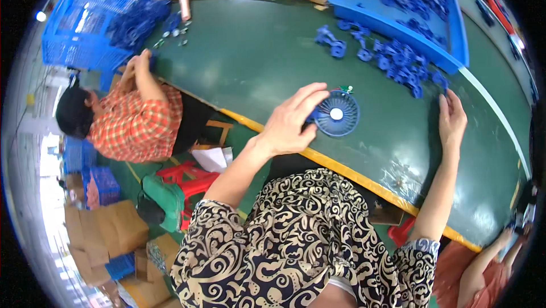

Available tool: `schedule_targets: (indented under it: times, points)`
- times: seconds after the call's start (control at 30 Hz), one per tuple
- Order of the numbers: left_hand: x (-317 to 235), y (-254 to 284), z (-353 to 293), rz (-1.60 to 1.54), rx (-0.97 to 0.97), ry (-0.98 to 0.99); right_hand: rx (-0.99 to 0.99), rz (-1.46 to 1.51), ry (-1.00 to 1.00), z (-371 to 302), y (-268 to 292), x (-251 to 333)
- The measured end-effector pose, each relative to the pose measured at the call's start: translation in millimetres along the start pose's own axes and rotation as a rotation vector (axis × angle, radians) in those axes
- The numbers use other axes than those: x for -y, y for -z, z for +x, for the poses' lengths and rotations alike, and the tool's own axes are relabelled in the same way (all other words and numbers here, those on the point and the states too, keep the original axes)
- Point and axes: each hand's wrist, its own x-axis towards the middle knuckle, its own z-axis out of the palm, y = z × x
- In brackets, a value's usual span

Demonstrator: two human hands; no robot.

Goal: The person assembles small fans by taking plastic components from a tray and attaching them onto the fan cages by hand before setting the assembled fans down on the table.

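Note:
In my left hand is a small blue handheld fan, gripped at its side just above the table's near edge. Its round slatted cage has a white disc at the centre, and a bit of green circuit board with wires sticks out at its far rim. My right hand is stretched forward to the right, its fingertips closed at a blue plastic part. That part lies at the right end of a loose pile of similar blue parts.
A blue tray full of blue parts stands at the back right of the green table. Blue baskets and a person in a checked shirt are at the left. Another person's arm shows at lower right.

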Motion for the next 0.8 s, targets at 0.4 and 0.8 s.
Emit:
schedule_targets:
  times: [0.4, 0.8]
  points:
    - [-15, 7, 11, 0.033, 0.111, -0.007, 0.002, -0.044, -0.040, -7, 7, 26]
    - [-18, 6, 21, -0.097, 0.299, 0.086, -0.025, -0.027, 0.020, -8, 4, 18]
